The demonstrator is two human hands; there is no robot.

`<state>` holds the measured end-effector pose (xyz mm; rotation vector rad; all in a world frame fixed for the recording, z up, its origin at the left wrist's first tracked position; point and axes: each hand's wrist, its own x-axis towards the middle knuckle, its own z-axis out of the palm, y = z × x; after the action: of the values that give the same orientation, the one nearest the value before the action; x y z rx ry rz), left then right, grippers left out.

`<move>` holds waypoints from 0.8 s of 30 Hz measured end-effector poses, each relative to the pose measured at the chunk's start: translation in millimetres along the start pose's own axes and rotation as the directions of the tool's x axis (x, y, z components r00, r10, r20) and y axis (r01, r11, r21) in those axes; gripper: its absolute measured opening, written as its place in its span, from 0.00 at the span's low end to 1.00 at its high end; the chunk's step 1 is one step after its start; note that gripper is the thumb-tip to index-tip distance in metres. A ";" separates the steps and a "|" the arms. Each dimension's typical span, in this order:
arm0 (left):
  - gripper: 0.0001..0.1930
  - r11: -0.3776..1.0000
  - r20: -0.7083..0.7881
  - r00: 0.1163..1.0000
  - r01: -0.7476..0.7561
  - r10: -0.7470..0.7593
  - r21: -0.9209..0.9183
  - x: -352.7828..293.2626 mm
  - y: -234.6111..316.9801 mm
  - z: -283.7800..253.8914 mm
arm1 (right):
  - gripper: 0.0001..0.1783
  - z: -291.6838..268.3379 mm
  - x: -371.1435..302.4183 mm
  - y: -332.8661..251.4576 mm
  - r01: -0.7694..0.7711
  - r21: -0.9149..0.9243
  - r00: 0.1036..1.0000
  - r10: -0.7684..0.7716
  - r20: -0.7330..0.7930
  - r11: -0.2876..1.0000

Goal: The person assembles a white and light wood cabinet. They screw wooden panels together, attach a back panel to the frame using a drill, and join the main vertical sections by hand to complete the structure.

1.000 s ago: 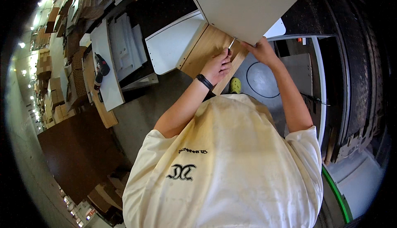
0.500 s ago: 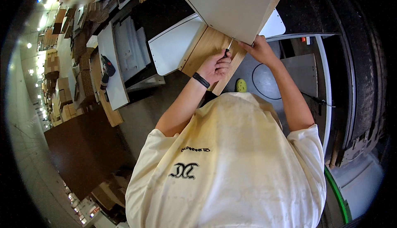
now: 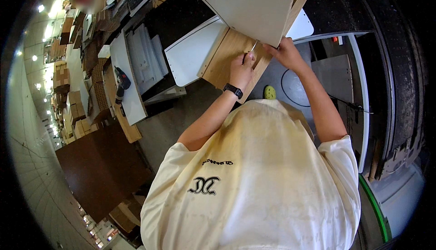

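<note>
My left hand, wearing a dark wristband, is closed round a screwdriver. The thin metal shaft reaches up to the lower edge of a large pale grey panel. Most of the handle is hidden in my fist. At the panel's lower right corner, my right hand grips the edge, its fingertips close to the screwdriver's tip. Beneath and beside the panel lie wood-coloured boards, joined to it at an angle. A white panel with rounded corners adjoins the wood on the left.
A cordless drill lies on a white board at the left. Behind it are grey trays. A brown board is at the lower left. A white-edged frame and a thin cable are on the right.
My left hand has turned on the screwdriver, its wrist moving rightward and down. My right hand keeps its grip on the panel's edge. The whole view has shifted slightly.
</note>
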<state>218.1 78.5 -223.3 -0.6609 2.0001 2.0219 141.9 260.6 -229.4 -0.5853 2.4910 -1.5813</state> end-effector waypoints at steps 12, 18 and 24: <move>0.17 0.809 0.709 0.666 0.537 -0.232 -0.240 24.3 13.5 -41.5 | 0.16 -2.9 0.4 -3.2 -0.036 0.030 0.999 0.036 0.010 0.999; 0.18 0.957 0.488 0.827 0.281 -0.280 0.072 29.0 15.8 -36.2 | 0.14 -0.2 1.5 6.7 0.072 0.053 0.996 -0.069 -0.049 0.996; 0.17 0.332 0.247 0.815 -0.463 0.524 0.822 14.6 -1.6 -16.5 | 0.14 1.2 -0.2 5.2 0.043 -0.024 0.998 -0.044 -0.053 0.999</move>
<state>208.7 60.1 -231.0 0.1774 3.0902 0.8073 141.1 261.7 -234.6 -0.6122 2.5548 -1.6071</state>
